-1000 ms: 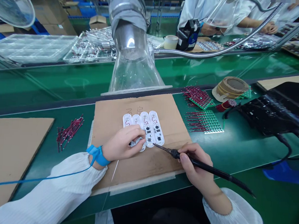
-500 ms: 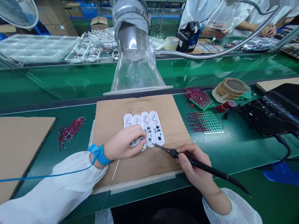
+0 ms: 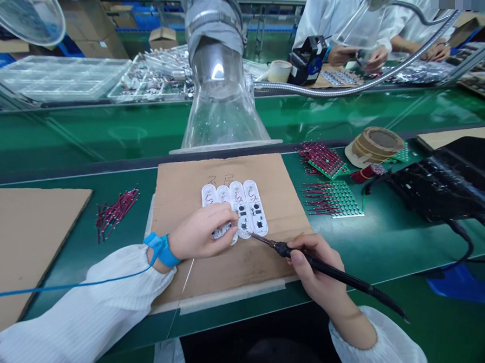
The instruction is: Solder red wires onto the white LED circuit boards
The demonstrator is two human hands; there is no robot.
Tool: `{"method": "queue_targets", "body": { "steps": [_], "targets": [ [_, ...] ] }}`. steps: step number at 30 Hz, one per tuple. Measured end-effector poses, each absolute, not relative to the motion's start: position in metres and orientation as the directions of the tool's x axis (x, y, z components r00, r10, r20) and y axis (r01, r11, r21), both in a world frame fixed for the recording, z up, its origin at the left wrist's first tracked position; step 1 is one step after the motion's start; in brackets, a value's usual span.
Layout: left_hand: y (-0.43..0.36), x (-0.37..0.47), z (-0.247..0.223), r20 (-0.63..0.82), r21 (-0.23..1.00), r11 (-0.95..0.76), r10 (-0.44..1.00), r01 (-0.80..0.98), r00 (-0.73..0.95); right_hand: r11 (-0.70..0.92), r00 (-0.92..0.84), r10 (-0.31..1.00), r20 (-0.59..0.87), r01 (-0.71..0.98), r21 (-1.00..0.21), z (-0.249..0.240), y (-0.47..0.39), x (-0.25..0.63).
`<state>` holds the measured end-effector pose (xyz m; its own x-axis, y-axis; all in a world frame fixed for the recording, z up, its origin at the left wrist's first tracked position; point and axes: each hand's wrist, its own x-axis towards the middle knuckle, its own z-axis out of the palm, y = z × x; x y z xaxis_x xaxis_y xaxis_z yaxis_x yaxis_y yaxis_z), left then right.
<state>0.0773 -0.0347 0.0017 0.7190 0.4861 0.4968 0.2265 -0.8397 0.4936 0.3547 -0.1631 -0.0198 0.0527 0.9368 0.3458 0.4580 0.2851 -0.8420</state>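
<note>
Four white oblong boards (image 3: 258,206) lie side by side, slightly fanned, on a cardboard sheet (image 3: 176,199) in front of me; dark components and short red wires show on them. My left hand (image 3: 203,231) lies over the lower part of the two leftmost boards, fingers curled, thumb and forefinger close together; cannot tell whether they pinch anything. My right hand (image 3: 317,281) grips the black handle of a soldering iron (image 3: 343,275), fingers closed around it. Its tip is at the lower end of the third board from the left; contact cannot be confirmed. A blue strap (image 3: 165,251) circles my left wrist. Left of the cardboard: loose dark red wires (image 3: 117,212) on the green tabletop (image 3: 389,246). Right: a green perforated panel (image 3: 349,200) with red wires, near a black box (image 3: 433,178). Beyond the cardboard stands a clear hood (image 3: 225,121); farther off, a co-worker's hands (image 3: 377,58).
</note>
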Motion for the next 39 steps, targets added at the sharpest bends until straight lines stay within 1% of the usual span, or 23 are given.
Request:
{"method": "queue_targets", "body": {
  "steps": [4, 10, 16, 23, 30, 32, 36, 37, 39],
  "targets": [
    [-0.035, 0.078, 0.002, 0.507, 0.486, -0.844, 0.484, 0.228, 0.714, 0.288, 0.045, 0.936, 0.348, 0.471, -0.834, -0.019, -0.163, 0.355],
    [-0.034, 0.077, 0.000, 0.499, 0.487, -0.843, 0.483, 0.227, 0.719, 0.293, 0.072, 0.931, 0.358, 0.438, -0.850, -0.020, -0.165, 0.355],
    [-0.034, 0.077, -0.001, 0.481, 0.493, -0.837, 0.490, 0.238, 0.727, 0.297, -0.015, 0.944, 0.330, 0.478, -0.827, -0.019, -0.162, 0.356],
    [-0.034, 0.076, -0.002, 0.482, 0.498, -0.838, 0.480, 0.222, 0.732, 0.304, 0.018, 0.936, 0.351, 0.459, -0.835, -0.020, -0.164, 0.356],
    [-0.033, 0.077, -0.002, 0.488, 0.492, -0.844, 0.473, 0.216, 0.733, 0.333, -0.062, 0.934, 0.352, 0.508, -0.795, -0.015, -0.161, 0.355],
    [-0.033, 0.076, 0.000, 0.492, 0.494, -0.842, 0.476, 0.217, 0.729, 0.323, -0.038, 0.937, 0.348, 0.480, -0.816, -0.020, -0.163, 0.357],
    [-0.039, 0.072, 0.009, 0.482, 0.541, -0.803, 0.540, 0.250, 0.690, 0.332, 0.103, 0.912, 0.398, 0.385, -0.861, -0.024, -0.165, 0.358],
    [-0.042, 0.072, 0.012, 0.469, 0.554, -0.790, 0.556, 0.262, 0.686, 0.345, 0.111, 0.902, 0.416, 0.390, -0.853, -0.022, -0.164, 0.356],
    [-0.052, 0.073, 0.019, 0.438, 0.575, -0.773, 0.567, 0.268, 0.697, 0.388, 0.046, 0.890, 0.454, 0.449, -0.805, -0.014, -0.159, 0.346]
  ]
}}
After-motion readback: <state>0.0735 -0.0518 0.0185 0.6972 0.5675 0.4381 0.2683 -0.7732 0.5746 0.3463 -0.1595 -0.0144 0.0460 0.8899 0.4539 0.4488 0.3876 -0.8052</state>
